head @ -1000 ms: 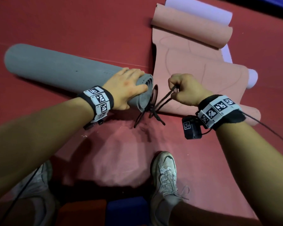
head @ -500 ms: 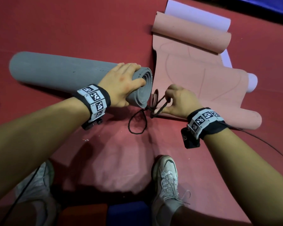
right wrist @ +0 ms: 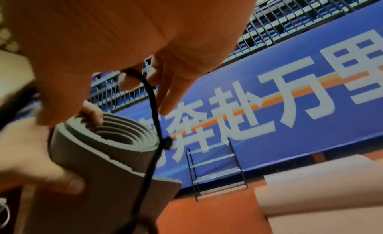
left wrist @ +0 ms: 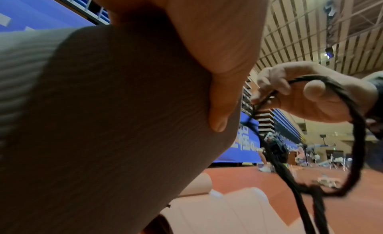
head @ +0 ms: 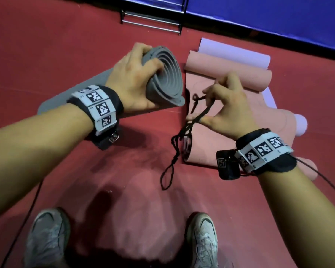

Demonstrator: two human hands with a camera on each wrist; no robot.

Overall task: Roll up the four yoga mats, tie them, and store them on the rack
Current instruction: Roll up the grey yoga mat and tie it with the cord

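Note:
My left hand [head: 135, 78] grips the near end of the rolled grey mat [head: 164, 78], lifted so its spiral end faces me; the far end lies on the red floor. My right hand [head: 220, 101] holds a black cord [head: 184, 136] looped over its fingers, a knotted tail dangling to the floor. In the left wrist view the grey mat [left wrist: 103, 123] fills the frame with the cord [left wrist: 311, 180] beside it. The right wrist view shows the grey mat [right wrist: 103, 155] and the cord [right wrist: 153, 123] next to its end. A pink mat [head: 226, 74], partly unrolled, lies over a lilac mat [head: 234, 53].
A metal rack [head: 153, 18] stands at the back against a blue banner wall [head: 278, 14]; the right wrist view also shows the rack [right wrist: 215, 170]. My two shoes [head: 203, 238] stand on the red floor near the bottom. A thin cable runs from each wrist.
My left hand has lifted the grey mat's near end off the floor and turned it toward me. My right hand has risen, opened from a fist and spread the cord into a loop.

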